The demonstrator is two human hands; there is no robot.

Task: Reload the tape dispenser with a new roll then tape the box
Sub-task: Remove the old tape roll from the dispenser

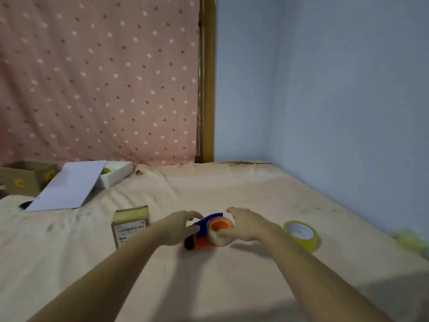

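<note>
An orange and blue tape dispenser [204, 233] lies on the cream bedsheet at centre, with a nearly used clear roll [217, 237] around its orange hub. My left hand [178, 228] rests against the dispenser's left side, thumb on the blue part. My right hand [246, 225] curls over the roll from the right, thumb on its front edge. A new yellow-green tape roll [300, 234] lies flat to the right. A small cardboard box [130, 225] with a barcode label stands left of the dispenser.
A white box [116, 174] with its lid [69, 187] leaning on it sits at the back left, beside an open brown carton [25, 177]. A dotted pink curtain and a blue wall bound the bed. Something green and blurred [411, 240] lies at the right edge.
</note>
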